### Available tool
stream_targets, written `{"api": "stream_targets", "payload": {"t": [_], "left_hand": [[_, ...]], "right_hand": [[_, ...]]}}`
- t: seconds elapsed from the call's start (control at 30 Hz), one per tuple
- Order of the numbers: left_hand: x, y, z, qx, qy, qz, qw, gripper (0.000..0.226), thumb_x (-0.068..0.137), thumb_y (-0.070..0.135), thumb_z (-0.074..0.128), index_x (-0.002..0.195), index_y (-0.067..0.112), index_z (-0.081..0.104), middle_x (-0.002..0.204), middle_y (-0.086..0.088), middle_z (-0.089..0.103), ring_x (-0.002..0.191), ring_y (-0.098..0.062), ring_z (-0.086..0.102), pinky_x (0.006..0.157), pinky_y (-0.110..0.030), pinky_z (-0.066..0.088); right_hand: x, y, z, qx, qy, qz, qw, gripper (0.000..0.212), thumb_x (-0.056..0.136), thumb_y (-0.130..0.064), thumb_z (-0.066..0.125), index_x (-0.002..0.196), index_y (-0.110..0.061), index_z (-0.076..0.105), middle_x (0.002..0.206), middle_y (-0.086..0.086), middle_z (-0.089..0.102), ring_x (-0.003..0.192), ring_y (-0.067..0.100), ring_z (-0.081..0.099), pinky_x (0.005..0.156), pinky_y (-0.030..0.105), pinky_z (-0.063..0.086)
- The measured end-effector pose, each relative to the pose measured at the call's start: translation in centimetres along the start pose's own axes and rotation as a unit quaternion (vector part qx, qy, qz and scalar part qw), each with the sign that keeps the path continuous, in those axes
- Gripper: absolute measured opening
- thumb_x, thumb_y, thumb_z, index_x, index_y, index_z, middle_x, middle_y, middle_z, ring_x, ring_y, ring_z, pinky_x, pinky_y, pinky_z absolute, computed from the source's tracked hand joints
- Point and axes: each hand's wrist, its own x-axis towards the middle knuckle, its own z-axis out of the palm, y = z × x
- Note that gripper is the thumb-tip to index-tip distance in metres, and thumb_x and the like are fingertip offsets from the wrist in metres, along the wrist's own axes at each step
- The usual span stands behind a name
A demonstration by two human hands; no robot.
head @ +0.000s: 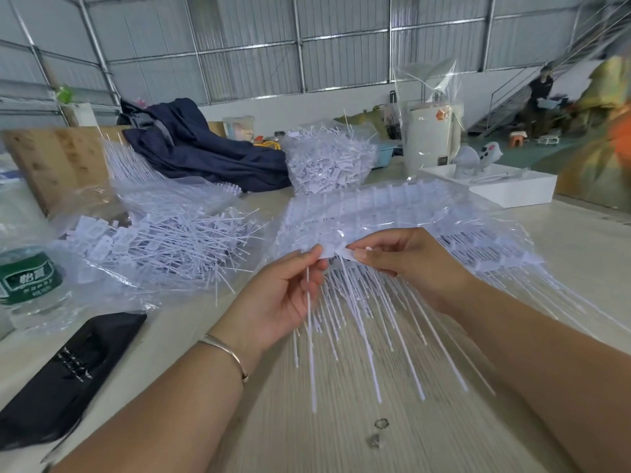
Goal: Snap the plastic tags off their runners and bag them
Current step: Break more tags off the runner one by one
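My left hand (286, 295) pinches one white plastic tag (310, 322) by its flat head, its long thin tail hanging down past my palm. My right hand (406, 264) pinches the runner strip (345, 253) beside it, and a fan of white tags (386, 322) hangs from that strip over the table. A stack of more runners (409, 213) lies just behind my hands on clear plastic. To the left, an open clear bag (164, 247) holds a heap of loose tags. Farther back stands a second clear bag (329, 165) full of tags.
A pale wooden table (341, 431) carries a black pouch (68, 373) at front left, a water bottle (27, 285) at the left edge, a dark blue garment (205, 145), a white box (505, 186) and a white jug in plastic (430, 138). A person stands at far right (541, 87).
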Motion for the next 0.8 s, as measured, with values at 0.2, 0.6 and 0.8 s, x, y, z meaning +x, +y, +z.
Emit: {"api": "stream_targets", "payload": {"t": [0.2, 0.6, 0.8], "left_hand": [[0.1, -0.7, -0.4, 0.137, 0.031, -0.011, 0.990, 0.012, 0.072, 0.011, 0.071, 0.081, 0.010, 0.064, 0.068, -0.001, 0.055, 0.040, -0.004, 0.036, 0.031, -0.012, 0.022], [0.3, -0.3, -1.0, 0.284, 0.040, 0.049, 0.957, 0.017, 0.084, 0.010, 0.069, 0.069, 0.008, 0.062, 0.056, 0.001, 0.041, 0.040, -0.009, 0.025, 0.036, -0.018, 0.018], [0.1, -1.1, -0.7, 0.524, 0.045, 0.123, 0.842, 0.019, 0.072, 0.017, 0.080, 0.070, 0.002, 0.070, 0.052, 0.005, 0.045, 0.049, -0.009, 0.036, 0.048, -0.020, 0.028]], "right_hand": [[-0.2, 0.0, 0.2, -0.053, -0.018, 0.026, 0.998, 0.010, 0.079, -0.018, 0.078, 0.089, -0.018, 0.079, 0.053, -0.005, 0.041, 0.052, 0.007, 0.037, 0.054, 0.010, 0.033], [0.0, -0.7, -0.2, -0.030, -0.018, 0.078, 0.996, 0.014, 0.077, -0.002, 0.073, 0.080, -0.015, 0.079, 0.061, 0.000, 0.060, 0.053, 0.006, 0.045, 0.051, 0.015, 0.035], [-0.1, -0.6, -0.3, -0.096, -0.055, 0.118, 0.987, 0.023, 0.072, 0.004, 0.067, 0.067, -0.015, 0.077, 0.050, -0.003, 0.056, 0.046, 0.001, 0.042, 0.047, 0.013, 0.034]]}}
